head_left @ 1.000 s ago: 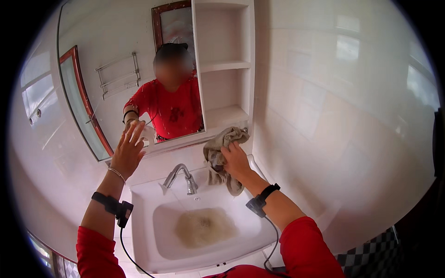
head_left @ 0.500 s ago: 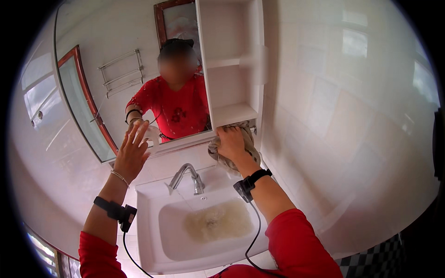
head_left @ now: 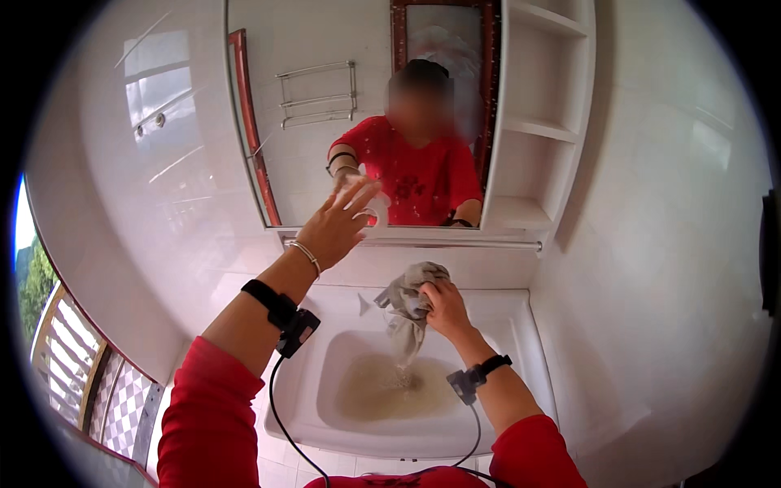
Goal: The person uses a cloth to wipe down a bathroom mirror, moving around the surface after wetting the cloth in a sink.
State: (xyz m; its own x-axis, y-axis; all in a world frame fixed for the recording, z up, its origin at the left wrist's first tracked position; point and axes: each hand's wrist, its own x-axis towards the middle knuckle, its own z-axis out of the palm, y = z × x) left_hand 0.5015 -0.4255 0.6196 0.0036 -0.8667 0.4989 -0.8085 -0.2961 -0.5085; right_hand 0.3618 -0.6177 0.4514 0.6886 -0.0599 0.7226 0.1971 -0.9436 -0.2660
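My right hand (head_left: 446, 311) grips a crumpled grey-brown cloth (head_left: 404, 297) over the sink (head_left: 325, 423). The cloth's lower end hangs toward murky, yellowish water (head_left: 366, 394) in the basin, where the surface is stirred just beneath it. The chrome tap is hidden by the cloth. My left hand (head_left: 333, 228) is raised in front of the mirror (head_left: 325, 154), its fingers stretched out and somewhat apart. Beside those fingertips shows a whitish, curved shape (head_left: 377, 213); what it is, or whether I touch it, I cannot make out.
A metal rail (head_left: 464, 243) runs under the mirror. White open shelves (head_left: 541, 126) stand right of it, beside a pale tiled wall (head_left: 651, 244). Cables (head_left: 281, 415) hang from devices strapped to both forearms. At the far left is a balustrade (head_left: 65, 358).
My right hand has brought the cloth down from below the shelves to over the basin, covering the tap. My left hand remains up at the mirror. The whole view has shifted.
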